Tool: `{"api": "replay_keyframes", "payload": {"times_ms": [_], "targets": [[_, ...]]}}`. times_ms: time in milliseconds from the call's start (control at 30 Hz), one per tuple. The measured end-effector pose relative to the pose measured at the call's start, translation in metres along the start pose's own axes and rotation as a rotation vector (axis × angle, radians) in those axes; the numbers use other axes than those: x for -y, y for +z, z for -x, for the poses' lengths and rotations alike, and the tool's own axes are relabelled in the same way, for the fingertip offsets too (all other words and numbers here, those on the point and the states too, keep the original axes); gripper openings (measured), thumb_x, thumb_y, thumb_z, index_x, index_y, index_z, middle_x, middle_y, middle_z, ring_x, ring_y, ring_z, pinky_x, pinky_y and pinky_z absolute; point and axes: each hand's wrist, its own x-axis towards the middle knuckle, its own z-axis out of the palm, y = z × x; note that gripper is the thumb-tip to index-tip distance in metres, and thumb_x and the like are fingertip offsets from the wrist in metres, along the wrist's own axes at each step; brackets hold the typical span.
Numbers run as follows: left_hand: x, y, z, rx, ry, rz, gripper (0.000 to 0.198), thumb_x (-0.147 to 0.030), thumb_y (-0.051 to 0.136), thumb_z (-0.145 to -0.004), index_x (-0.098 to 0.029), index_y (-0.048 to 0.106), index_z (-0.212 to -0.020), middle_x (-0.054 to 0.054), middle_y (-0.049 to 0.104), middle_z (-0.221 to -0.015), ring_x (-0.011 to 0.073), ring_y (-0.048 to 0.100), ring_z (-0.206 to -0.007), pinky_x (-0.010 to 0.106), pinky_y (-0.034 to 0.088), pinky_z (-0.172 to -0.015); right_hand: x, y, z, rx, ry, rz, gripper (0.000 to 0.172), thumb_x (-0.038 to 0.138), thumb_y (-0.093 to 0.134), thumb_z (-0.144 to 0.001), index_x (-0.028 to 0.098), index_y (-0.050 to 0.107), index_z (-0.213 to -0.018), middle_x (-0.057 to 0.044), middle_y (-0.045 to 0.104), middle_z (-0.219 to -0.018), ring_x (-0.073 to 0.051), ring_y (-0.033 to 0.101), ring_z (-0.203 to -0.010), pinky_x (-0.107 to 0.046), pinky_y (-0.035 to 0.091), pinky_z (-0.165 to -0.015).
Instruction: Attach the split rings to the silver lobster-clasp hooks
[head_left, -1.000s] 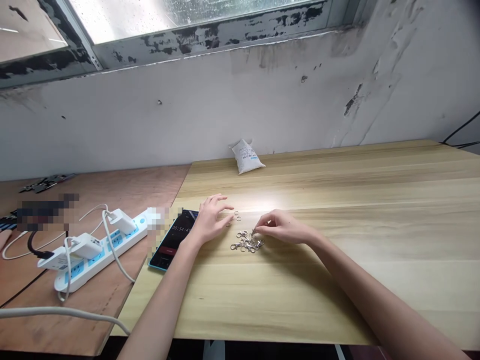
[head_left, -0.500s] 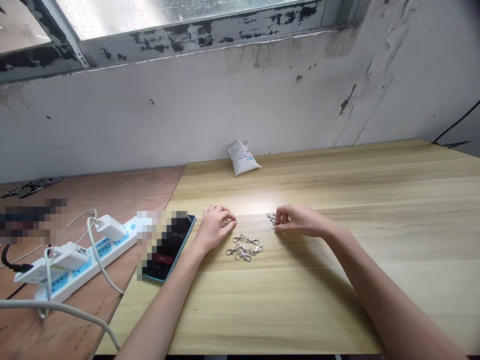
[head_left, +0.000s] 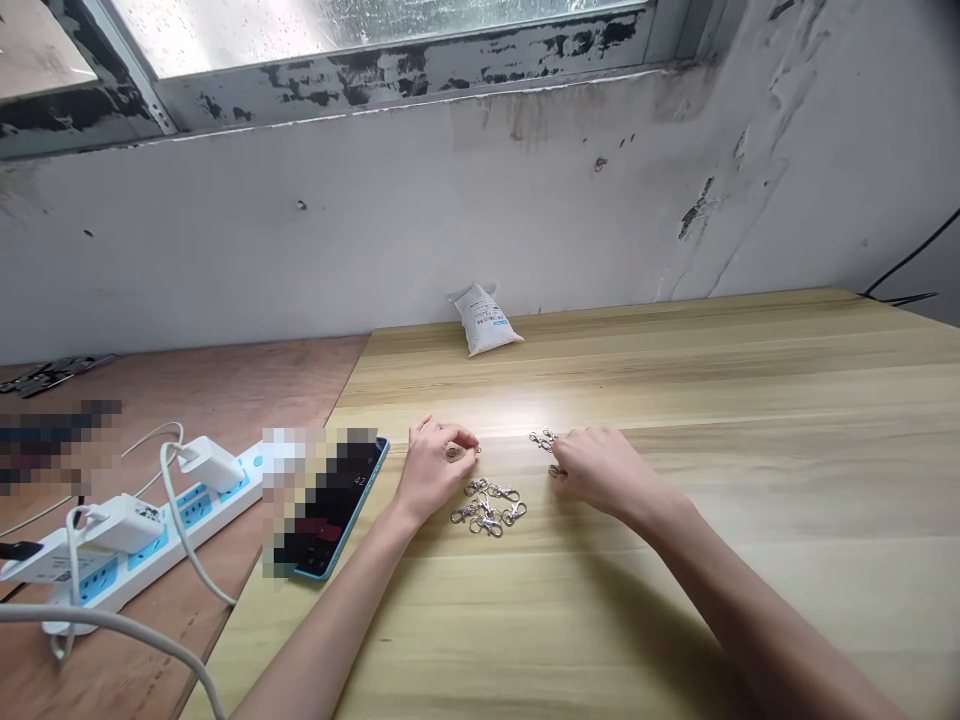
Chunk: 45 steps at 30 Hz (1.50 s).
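Note:
On the pale wooden table (head_left: 675, 420) lies a small heap of silver lobster clasps (head_left: 487, 503) between my two hands. My left hand (head_left: 433, 467) rests just left of the heap, fingers pinched on a small metal ring (head_left: 454, 452). My right hand (head_left: 600, 470) lies to the right with its fingers curled down over the table. A second little cluster of clasps (head_left: 543, 439) sits just beyond its fingertips, and one more bit of metal (head_left: 553, 470) peeks out at them. Whether the right fingers grip that piece is hidden.
A phone (head_left: 330, 505) lies left of my left hand at the table's edge. A white power strip (head_left: 127, 540) with plugged chargers and cables sits on the brown table (head_left: 247, 390) further left. A small white bag (head_left: 484, 320) leans at the wall.
My right hand carried a clasp from the heap to a spot further back and right, then drew back toward the heap. My left hand closed from flat onto a ring.

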Motion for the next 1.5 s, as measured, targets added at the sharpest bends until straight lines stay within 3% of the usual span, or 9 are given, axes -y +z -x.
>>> {"api": "replay_keyframes", "payload": {"times_ms": [267,500,600,700,900,1033,1167,1367,1500], "targets": [[0.0,0.001,0.001,-0.009,0.017,0.07,0.007,-0.026,0.066,-0.083,-0.026,0.072,-0.087,-0.001,0.075,-0.087,0.0201,0.065,-0.091,0.053,0.026,-0.111,0.013,0.008,-0.006,-0.053,0.015,-0.075,0.016,0.017,0.051,-0.073,0.016,0.058,-0.058,-0.009,0.063,-0.058,-0.015,0.049,-0.05,-0.03,0.017,-0.052],[0.001,0.001,0.001,0.028,0.01,0.061,0.006,-0.029,0.067,-0.082,-0.026,0.071,-0.08,-0.003,0.075,-0.084,0.0179,0.066,-0.086,0.052,0.025,-0.113,0.023,0.016,-0.016,-0.27,-0.02,-0.697,0.02,0.024,0.051,-0.082,0.02,0.065,-0.067,-0.001,0.064,-0.063,-0.012,0.05,-0.056,-0.025,0.029,-0.055],[-0.001,0.0,0.001,0.032,0.022,0.043,0.007,-0.027,0.065,-0.082,-0.025,0.07,-0.078,-0.002,0.074,-0.086,0.0191,0.066,-0.087,0.053,0.025,-0.113,0.022,0.02,-0.019,-0.329,-0.031,-0.955,0.024,0.03,0.052,-0.087,0.019,0.069,-0.074,-0.003,0.068,-0.071,-0.015,0.055,-0.063,-0.026,0.036,-0.058],[-0.004,-0.001,0.002,0.023,0.027,0.034,0.005,-0.024,0.065,-0.081,-0.024,0.068,-0.077,-0.002,0.074,-0.087,0.0197,0.065,-0.089,0.053,0.024,-0.114,0.019,0.022,-0.022,-0.375,-0.068,-1.069,0.027,0.037,0.053,-0.09,0.02,0.072,-0.084,-0.006,0.069,-0.081,-0.017,0.057,-0.071,-0.027,0.04,-0.06],[-0.006,0.001,0.002,-0.003,0.035,0.035,0.007,-0.017,0.064,-0.078,-0.024,0.065,-0.077,-0.003,0.072,-0.084,0.0197,0.065,-0.089,0.05,0.026,-0.113,0.021,0.026,-0.022,-0.406,-0.115,-1.077,0.027,0.04,0.055,-0.092,0.022,0.074,-0.087,-0.007,0.065,-0.083,-0.017,0.056,-0.071,-0.028,0.042,-0.06],[-0.008,0.002,0.003,-0.007,0.031,0.056,0.008,-0.016,0.063,-0.078,-0.024,0.064,-0.078,-0.004,0.072,-0.084,0.0193,0.064,-0.092,0.048,0.027,-0.113,0.025,0.027,-0.021,-0.487,-0.158,-0.966,0.021,0.034,0.056,-0.092,0.023,0.074,-0.087,-0.008,0.066,-0.09,-0.021,0.059,-0.086,-0.034,0.045,-0.076],[-0.008,0.003,0.004,0.002,0.044,0.087,0.007,-0.02,0.062,-0.083,-0.025,0.067,-0.084,-0.003,0.073,-0.089,0.0198,0.063,-0.093,0.047,0.031,-0.11,0.024,0.028,-0.021,-0.547,-0.179,-0.855,0.016,0.027,0.058,-0.091,0.024,0.073,-0.088,-0.008,0.068,-0.101,-0.022,0.058,-0.098,-0.04,0.041,-0.088],[-0.007,0.0,0.003,0.016,0.054,0.101,0.009,-0.019,0.064,-0.084,-0.025,0.07,-0.084,-0.001,0.073,-0.088,0.0208,0.062,-0.093,0.044,0.038,-0.102,0.022,0.032,-0.023,-0.561,-0.182,-0.821,0.012,0.022,0.06,-0.09,0.022,0.071,-0.086,-0.007,0.069,-0.1,-0.022,0.059,-0.097,-0.041,0.04,-0.089],[-0.009,-0.002,0.003,0.0,0.033,0.095,0.009,-0.019,0.066,-0.084,-0.026,0.072,-0.084,-0.001,0.073,-0.09,0.0205,0.062,-0.095,0.047,0.032,-0.107,0.022,0.033,-0.024,-0.589,-0.184,-0.838,0.011,0.024,0.059,-0.09,0.023,0.07,-0.086,-0.007,0.069,-0.101,-0.023,0.06,-0.098,-0.042,0.042,-0.088]]}}
